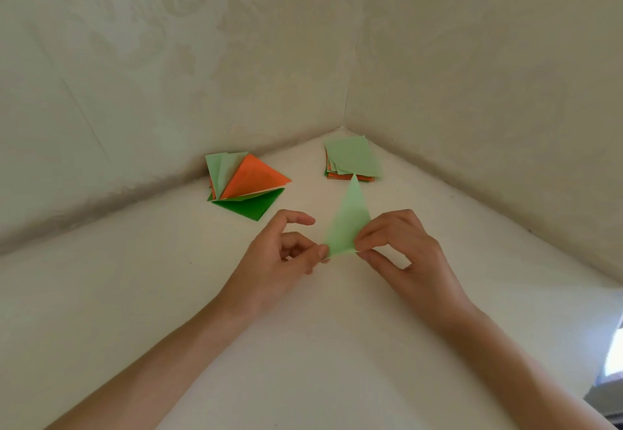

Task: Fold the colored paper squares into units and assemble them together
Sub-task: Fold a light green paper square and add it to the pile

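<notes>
A light green paper, folded into a tall triangle, stands upright in mid-air above the white surface with its tip pointing away from me. My left hand pinches its lower left corner between thumb and fingertip. My right hand pinches its lower right corner. To the back left lies a pile of folded units in orange, light green and dark green. At the back, in the corner, sits a stack of flat paper squares, light green on top with orange edges beneath.
The white surface sits in a corner between two cream patterned walls at the left and right. A bright opening shows at the far right edge.
</notes>
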Motion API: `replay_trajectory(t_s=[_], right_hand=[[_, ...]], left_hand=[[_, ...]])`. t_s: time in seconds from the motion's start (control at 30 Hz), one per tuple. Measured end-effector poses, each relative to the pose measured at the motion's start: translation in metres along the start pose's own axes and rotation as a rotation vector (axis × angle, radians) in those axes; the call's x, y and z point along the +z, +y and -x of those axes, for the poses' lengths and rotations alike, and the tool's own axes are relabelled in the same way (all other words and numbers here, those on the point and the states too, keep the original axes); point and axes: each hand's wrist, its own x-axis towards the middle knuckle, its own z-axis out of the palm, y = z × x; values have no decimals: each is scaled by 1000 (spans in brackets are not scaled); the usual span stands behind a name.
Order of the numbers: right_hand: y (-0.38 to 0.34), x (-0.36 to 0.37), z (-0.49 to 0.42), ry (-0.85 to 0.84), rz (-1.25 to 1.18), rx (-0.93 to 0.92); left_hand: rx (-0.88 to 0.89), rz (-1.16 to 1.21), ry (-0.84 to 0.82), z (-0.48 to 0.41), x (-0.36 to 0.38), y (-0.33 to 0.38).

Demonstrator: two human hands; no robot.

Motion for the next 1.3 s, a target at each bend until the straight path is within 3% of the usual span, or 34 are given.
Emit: replay_trajectory(t_s=[0.23,0.4,0.83,1.03,1.3], right_hand=[[0,3,-1,-14,128,-120],[2,7,0,58,243,-203],[-2,8,4,35,338,-391],[-4,11,2,23,196,-197],[-9,6,1,42,-47,319]], left_hand=[[-4,196,-2,2,-3,7],[-98,297,-16,0,-3,3],[-119,220,-34,-1,0,3],[-153,322,49,-2,-2,2],[-133,325,-149,5,2,8]])
